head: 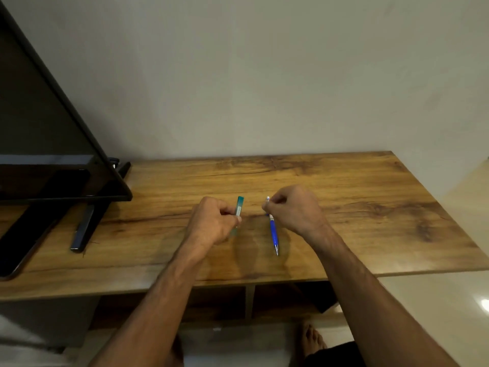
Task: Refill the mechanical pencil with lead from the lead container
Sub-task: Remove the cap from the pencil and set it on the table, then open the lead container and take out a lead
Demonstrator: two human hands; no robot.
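a wooden table (344, 186) stands against a plain pale wall (264, 75), with a dark television (39, 128) on its stand at the left end and open shelves below the tabletop. two bare forearms reach over the middle of the table. the left hand (211, 221) grips a slim teal lead container (239, 207) upright between thumb and fingers; what is inside it cannot be made out. just beside it, the right hand (293, 210) pinches the white top end of a blue pencil (273, 231), whose metal tip points toward the person, close to the tabletop.
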